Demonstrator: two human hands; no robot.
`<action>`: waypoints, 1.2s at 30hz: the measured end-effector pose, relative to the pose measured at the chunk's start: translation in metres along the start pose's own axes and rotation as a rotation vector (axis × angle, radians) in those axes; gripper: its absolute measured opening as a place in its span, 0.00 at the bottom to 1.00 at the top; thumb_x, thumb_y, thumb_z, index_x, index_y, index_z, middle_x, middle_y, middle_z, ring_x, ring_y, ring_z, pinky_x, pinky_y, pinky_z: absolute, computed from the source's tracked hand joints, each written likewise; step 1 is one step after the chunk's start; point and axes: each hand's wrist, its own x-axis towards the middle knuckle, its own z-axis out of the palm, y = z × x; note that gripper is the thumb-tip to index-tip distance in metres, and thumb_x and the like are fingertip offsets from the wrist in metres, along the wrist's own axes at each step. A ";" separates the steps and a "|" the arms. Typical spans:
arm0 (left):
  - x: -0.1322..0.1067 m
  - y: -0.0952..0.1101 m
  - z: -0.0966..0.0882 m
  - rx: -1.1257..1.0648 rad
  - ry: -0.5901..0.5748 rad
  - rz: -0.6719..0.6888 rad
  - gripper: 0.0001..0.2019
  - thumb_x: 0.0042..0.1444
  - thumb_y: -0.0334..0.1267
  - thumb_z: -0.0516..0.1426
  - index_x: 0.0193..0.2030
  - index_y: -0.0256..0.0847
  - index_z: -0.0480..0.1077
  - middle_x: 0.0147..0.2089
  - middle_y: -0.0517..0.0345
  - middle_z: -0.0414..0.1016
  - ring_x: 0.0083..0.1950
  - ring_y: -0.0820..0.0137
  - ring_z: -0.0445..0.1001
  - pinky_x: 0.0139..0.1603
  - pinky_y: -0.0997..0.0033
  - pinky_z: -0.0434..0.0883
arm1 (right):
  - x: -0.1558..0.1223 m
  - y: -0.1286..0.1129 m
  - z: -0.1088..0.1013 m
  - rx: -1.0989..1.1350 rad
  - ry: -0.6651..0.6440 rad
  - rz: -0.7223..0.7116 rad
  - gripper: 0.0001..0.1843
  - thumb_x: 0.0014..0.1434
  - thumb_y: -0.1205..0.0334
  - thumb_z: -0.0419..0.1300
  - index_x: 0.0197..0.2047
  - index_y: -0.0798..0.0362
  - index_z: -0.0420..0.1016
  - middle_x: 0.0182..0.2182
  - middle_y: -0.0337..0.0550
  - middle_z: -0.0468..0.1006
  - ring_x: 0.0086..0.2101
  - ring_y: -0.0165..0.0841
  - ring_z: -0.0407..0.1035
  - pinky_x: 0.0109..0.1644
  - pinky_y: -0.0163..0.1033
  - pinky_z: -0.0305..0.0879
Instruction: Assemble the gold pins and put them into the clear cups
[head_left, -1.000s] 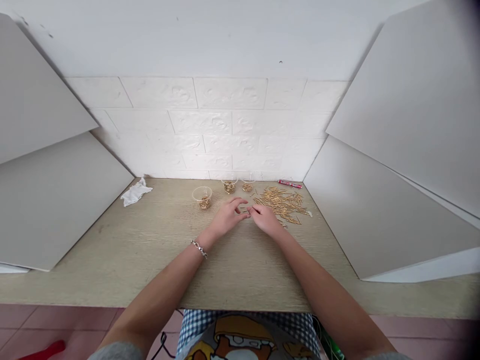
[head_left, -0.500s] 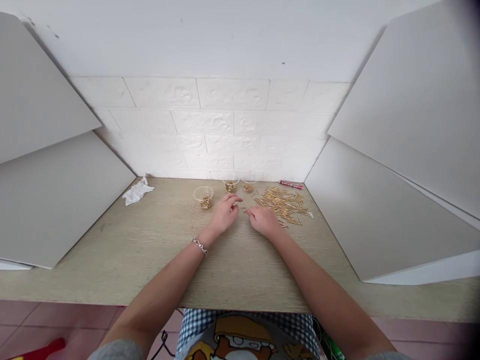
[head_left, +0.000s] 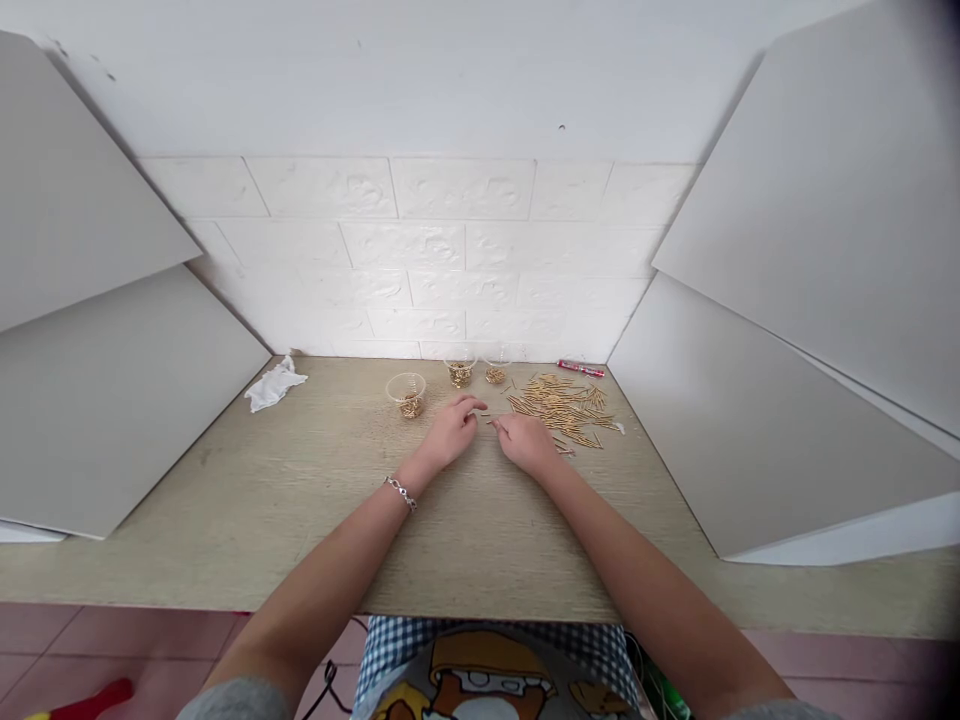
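Observation:
My left hand (head_left: 450, 432) rests on the wooden table (head_left: 300, 500), fingers curled in a pinch; whatever it grips is too small to name. A silver bracelet (head_left: 399, 493) sits on that wrist. My right hand (head_left: 529, 440) lies a little to the right, fingers curled in a pinch on a thin gold pin. A heap of gold pins (head_left: 562, 407) spreads just behind and right of the right hand. Three clear cups stand behind the hands: one (head_left: 406, 393) at left, one (head_left: 460, 371) in the middle, one (head_left: 494, 372) at right, each with gold bits inside.
A crumpled white tissue (head_left: 274, 384) lies at the back left. A red tube (head_left: 580, 368) lies against the white brick wall at the back right. Grey panels (head_left: 112, 400) flank the table on both sides.
The two hands, which touched fingertip to fingertip a second ago, have drawn slightly apart. The left hand's fingers have curled in.

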 end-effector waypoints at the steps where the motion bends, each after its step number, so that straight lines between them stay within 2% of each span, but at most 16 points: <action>1: 0.000 0.000 0.000 0.000 -0.005 0.000 0.17 0.50 0.24 0.45 0.41 0.38 0.71 0.46 0.53 0.71 0.49 0.69 0.69 0.54 0.66 0.65 | 0.000 0.000 0.000 -0.002 -0.002 0.008 0.19 0.63 0.59 0.43 0.37 0.53 0.75 0.35 0.50 0.78 0.36 0.37 0.70 0.38 0.38 0.58; 10: 0.000 0.001 -0.001 0.004 -0.026 0.000 0.18 0.49 0.23 0.45 0.41 0.38 0.71 0.45 0.54 0.72 0.48 0.69 0.70 0.54 0.66 0.65 | 0.001 0.000 0.005 0.014 0.004 0.030 0.19 0.63 0.59 0.44 0.35 0.53 0.75 0.34 0.50 0.77 0.35 0.38 0.70 0.38 0.39 0.59; 14: 0.000 0.003 -0.001 -0.014 -0.031 -0.024 0.18 0.49 0.24 0.46 0.41 0.39 0.71 0.45 0.53 0.73 0.47 0.68 0.70 0.53 0.64 0.65 | -0.001 -0.001 0.007 0.096 0.068 0.005 0.18 0.62 0.58 0.45 0.30 0.53 0.73 0.30 0.49 0.75 0.32 0.38 0.67 0.39 0.40 0.58; 17: 0.000 0.009 -0.004 -0.106 -0.064 -0.080 0.14 0.52 0.29 0.47 0.41 0.38 0.71 0.42 0.54 0.74 0.44 0.68 0.71 0.49 0.65 0.67 | -0.002 -0.003 0.008 0.374 0.200 0.027 0.20 0.62 0.54 0.44 0.25 0.52 0.68 0.22 0.42 0.69 0.28 0.34 0.63 0.36 0.37 0.56; 20: -0.001 0.018 -0.009 -0.347 -0.160 -0.174 0.14 0.57 0.41 0.46 0.35 0.38 0.70 0.35 0.56 0.74 0.34 0.71 0.70 0.39 0.69 0.69 | -0.003 -0.006 0.010 0.750 0.316 0.078 0.25 0.62 0.46 0.39 0.24 0.51 0.63 0.19 0.38 0.61 0.24 0.31 0.57 0.30 0.35 0.54; 22: -0.002 0.025 -0.013 -0.490 -0.196 -0.215 0.18 0.58 0.46 0.45 0.31 0.37 0.69 0.31 0.57 0.72 0.29 0.74 0.68 0.35 0.72 0.68 | -0.004 -0.006 0.012 0.902 0.333 0.097 0.26 0.60 0.41 0.38 0.22 0.51 0.58 0.19 0.36 0.56 0.23 0.30 0.53 0.28 0.35 0.52; 25: -0.003 0.033 -0.016 -0.574 -0.232 -0.229 0.19 0.56 0.49 0.47 0.27 0.37 0.68 0.28 0.58 0.70 0.28 0.75 0.65 0.34 0.74 0.67 | -0.004 -0.006 0.015 0.982 0.322 0.121 0.27 0.58 0.38 0.38 0.21 0.50 0.52 0.19 0.35 0.53 0.23 0.30 0.51 0.28 0.35 0.52; 28: -0.003 0.035 -0.016 -0.567 -0.230 -0.240 0.17 0.54 0.49 0.50 0.27 0.37 0.68 0.27 0.60 0.69 0.28 0.75 0.65 0.34 0.74 0.66 | -0.002 -0.004 0.014 1.005 0.314 0.114 0.27 0.57 0.36 0.39 0.20 0.50 0.52 0.19 0.36 0.54 0.23 0.30 0.52 0.28 0.36 0.53; 32: -0.002 0.029 -0.013 -0.501 -0.186 -0.203 0.15 0.54 0.47 0.50 0.28 0.37 0.68 0.27 0.61 0.68 0.29 0.75 0.65 0.34 0.74 0.65 | 0.001 0.001 0.006 1.068 0.322 0.126 0.28 0.58 0.38 0.34 0.22 0.50 0.56 0.19 0.38 0.58 0.23 0.30 0.55 0.29 0.37 0.56; 36: 0.000 0.023 -0.013 -0.346 -0.142 -0.164 0.13 0.55 0.45 0.50 0.30 0.38 0.68 0.26 0.62 0.67 0.28 0.75 0.63 0.31 0.75 0.62 | 0.003 0.011 -0.010 1.039 0.300 0.131 0.17 0.53 0.45 0.49 0.30 0.51 0.64 0.25 0.39 0.66 0.27 0.31 0.61 0.34 0.37 0.59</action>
